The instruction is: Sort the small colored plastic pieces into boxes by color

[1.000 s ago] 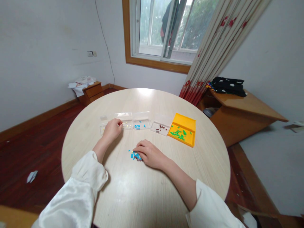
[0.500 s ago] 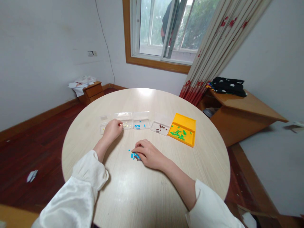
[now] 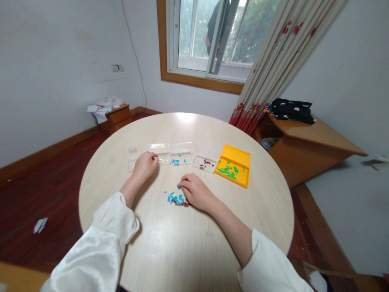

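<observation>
My left hand point(image 3: 146, 165) is over the clear plastic box with pale yellow pieces point(image 3: 164, 159), its fingers closed. What they pinch, if anything, is too small to tell. My right hand point(image 3: 197, 192) hovers at the upper right edge of a loose pile of small blue and brown building bricks point(image 3: 175, 198). Its thumb and forefinger are pinched together, with a small blue building brick point(image 3: 179, 188) at their tips. Behind the pile stand a clear box of blue bricks point(image 3: 181, 161) and a clear box of brown bricks point(image 3: 205, 164).
A yellow open case point(image 3: 245, 178) with green bricks point(image 3: 228, 171) lies at the right of the box row. Another clear box point(image 3: 131, 166) is partly behind my left hand. The round table point(image 3: 188, 247) carries everything; a tilted wooden cabinet point(image 3: 316, 142) stands beyond its right side.
My right hand has drawn back up and to the right from the pile, uncovering more blue and brown bricks, with a blue brick at its fingertips. My left hand has barely moved.
</observation>
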### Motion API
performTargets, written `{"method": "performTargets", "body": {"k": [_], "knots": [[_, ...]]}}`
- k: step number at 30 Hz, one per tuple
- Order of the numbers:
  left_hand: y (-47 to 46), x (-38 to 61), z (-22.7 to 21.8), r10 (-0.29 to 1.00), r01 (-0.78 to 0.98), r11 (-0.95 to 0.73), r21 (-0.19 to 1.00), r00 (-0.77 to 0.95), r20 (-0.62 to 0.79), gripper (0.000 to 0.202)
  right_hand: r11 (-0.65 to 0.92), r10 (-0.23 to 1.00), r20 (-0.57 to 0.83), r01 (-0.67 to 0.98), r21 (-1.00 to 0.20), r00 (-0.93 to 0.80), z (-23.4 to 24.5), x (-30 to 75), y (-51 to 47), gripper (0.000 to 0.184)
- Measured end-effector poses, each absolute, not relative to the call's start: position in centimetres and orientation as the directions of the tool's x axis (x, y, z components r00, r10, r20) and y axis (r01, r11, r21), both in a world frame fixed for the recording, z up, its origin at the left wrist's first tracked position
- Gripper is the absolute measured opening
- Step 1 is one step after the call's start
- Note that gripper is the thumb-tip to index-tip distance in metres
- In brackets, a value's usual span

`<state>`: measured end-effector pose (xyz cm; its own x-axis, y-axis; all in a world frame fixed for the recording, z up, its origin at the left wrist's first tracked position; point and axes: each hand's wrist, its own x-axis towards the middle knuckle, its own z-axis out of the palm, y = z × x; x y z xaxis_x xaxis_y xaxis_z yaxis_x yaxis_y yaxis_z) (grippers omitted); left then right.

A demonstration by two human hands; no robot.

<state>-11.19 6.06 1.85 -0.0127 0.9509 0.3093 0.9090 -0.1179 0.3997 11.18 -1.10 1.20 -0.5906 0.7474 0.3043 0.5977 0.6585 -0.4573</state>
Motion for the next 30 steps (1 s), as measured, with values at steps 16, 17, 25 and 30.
{"method": "performTargets", "body": {"k": [16,17,25,30], "knots": [[5.3,-10.0,2.9,0.908,0.864,-0.21,0.458,-0.002,0.419,0.028,0.651,0.759,0.365,0.609,-0.454,-0.539,-0.2,12.2,0.4,0.026],[5.2,-9.8,2.9,0.907,0.851,-0.235,0.47,0.018,0.421,0.029,0.644,0.765,0.363,0.621,-0.446,-0.532,-0.2,12.2,0.5,0.024],[4.3,-8.0,2.5,0.855,0.691,-0.512,0.51,0.351,0.382,0.028,0.536,0.844,0.288,0.719,-0.442,-0.452,0.6,12.5,0.6,0.011],[2.7,-6.0,2.6,0.752,0.562,-0.653,0.508,0.56,0.347,0.018,0.481,0.876,0.303,0.69,-0.54,-0.374,0.4,12.2,0.7,0.013]]}}
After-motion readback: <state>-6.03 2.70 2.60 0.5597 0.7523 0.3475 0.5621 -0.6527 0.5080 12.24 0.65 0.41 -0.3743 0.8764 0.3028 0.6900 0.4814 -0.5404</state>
